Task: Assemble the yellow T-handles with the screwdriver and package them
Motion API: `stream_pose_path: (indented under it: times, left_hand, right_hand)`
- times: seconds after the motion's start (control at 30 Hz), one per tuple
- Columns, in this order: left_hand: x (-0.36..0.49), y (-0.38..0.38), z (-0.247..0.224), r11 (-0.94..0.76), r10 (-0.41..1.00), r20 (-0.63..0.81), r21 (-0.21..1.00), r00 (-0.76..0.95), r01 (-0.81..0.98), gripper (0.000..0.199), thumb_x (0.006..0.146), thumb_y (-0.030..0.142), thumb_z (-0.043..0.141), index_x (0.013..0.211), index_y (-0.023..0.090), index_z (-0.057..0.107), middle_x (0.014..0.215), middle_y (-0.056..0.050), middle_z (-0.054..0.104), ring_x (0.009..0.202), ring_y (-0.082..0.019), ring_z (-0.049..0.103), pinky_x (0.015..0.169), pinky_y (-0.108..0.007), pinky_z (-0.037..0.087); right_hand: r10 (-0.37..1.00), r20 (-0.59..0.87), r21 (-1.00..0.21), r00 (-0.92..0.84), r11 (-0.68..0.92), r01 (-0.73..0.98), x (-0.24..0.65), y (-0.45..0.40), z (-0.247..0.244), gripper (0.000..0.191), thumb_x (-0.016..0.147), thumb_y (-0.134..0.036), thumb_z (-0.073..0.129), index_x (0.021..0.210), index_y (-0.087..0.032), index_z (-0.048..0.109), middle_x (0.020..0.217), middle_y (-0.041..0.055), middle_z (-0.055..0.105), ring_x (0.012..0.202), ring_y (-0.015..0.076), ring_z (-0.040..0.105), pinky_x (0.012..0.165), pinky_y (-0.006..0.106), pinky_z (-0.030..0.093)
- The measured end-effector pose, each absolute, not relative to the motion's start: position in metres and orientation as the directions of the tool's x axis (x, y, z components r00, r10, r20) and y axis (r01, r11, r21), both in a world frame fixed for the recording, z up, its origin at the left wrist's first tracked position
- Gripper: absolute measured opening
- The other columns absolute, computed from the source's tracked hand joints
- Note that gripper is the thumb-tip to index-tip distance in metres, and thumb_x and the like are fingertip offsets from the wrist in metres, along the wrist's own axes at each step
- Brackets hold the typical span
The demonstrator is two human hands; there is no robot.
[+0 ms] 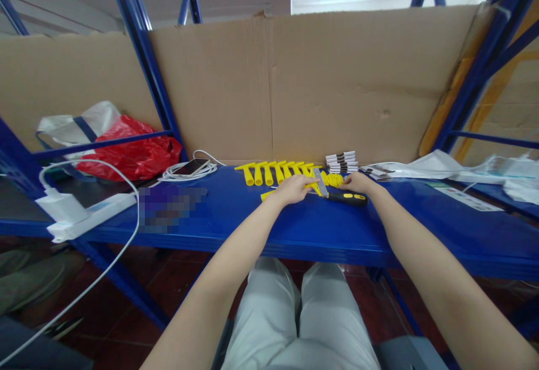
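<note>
My left hand [293, 189] is over the blue shelf [236, 213], its fingers closed on a yellow piece beside a flat metal blade [320, 183]. A black and yellow handle [347, 197] lies on the shelf just right of the blade. My right hand [360, 183] has its fingertips pressed together at a cluster of small yellow parts [333, 179]; what they grip is too small to make out. Behind my left hand stands a row of several yellow funnel-shaped pieces [268, 173]. A stack of white and dark strips [341, 162] sits behind the cluster.
At the left are a power strip [99, 215] with a white plug and cable, a coiled cable with a phone [192, 167], and a red bag [130, 148]. White plastic wrap [435, 167] and a printed sheet [465, 197] lie right. Cardboard [337, 83] walls the back.
</note>
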State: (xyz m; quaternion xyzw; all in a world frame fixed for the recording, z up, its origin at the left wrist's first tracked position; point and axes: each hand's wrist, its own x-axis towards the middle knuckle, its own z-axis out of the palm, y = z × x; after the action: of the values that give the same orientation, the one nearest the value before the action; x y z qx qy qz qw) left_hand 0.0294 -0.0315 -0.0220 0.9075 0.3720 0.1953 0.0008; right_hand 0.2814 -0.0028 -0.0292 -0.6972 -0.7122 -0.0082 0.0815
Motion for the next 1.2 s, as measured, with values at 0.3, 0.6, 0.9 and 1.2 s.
stream_pose_path:
  times: [0.3,0.6,0.9,1.2]
  left_hand:
    - [0.029,-0.031,-0.023,-0.729,0.668,0.366,0.149,0.648,0.668,0.044,0.091,0.015,0.051,0.134,0.024,0.059,0.137,-0.003,0.060,0.125,-0.020,0.057,0.105,-0.033,0.044]
    - [0.028,-0.030,-0.024,-0.725,0.668,0.367,0.125,0.647,0.677,0.048,0.092,0.018,0.051,0.139,0.027,0.053,0.137,-0.006,0.060,0.123,-0.023,0.059,0.102,-0.036,0.047]
    - [0.028,-0.027,-0.026,-0.731,0.656,0.371,0.092,0.658,0.677,0.048,0.092,0.019,0.051,0.139,0.027,0.053,0.135,-0.007,0.062,0.119,-0.023,0.061,0.100,-0.037,0.047]
    - [0.028,-0.023,-0.028,-0.731,0.654,0.370,0.081,0.660,0.678,0.045,0.092,0.018,0.050,0.136,0.024,0.057,0.131,-0.008,0.064,0.116,-0.023,0.061,0.099,-0.035,0.047]
  right_hand:
    - [0.992,0.119,-0.040,0.034,-0.029,0.999,0.279,-0.006,-0.023,0.018,0.078,-0.022,0.060,0.070,-0.015,0.075,0.073,0.0112,0.072,0.075,0.0224,0.067,0.065,0.026,0.045]
    - [0.963,0.215,-0.095,0.161,-0.143,0.985,0.288,0.000,-0.026,0.024,0.077,-0.021,0.057,0.083,-0.009,0.076,0.074,0.0159,0.072,0.082,0.0249,0.069,0.068,0.026,0.046]
    - [0.802,0.478,-0.304,0.359,-0.232,0.924,0.280,-0.021,-0.007,0.033,0.085,-0.024,0.046,0.101,-0.011,0.072,0.102,0.0221,0.071,0.102,0.0315,0.066,0.078,0.034,0.050]
    - [0.854,0.439,-0.237,0.279,-0.190,0.953,0.277,-0.015,-0.009,0.030,0.084,-0.022,0.048,0.103,-0.011,0.069,0.102,0.0188,0.072,0.097,0.0274,0.067,0.078,0.031,0.049]
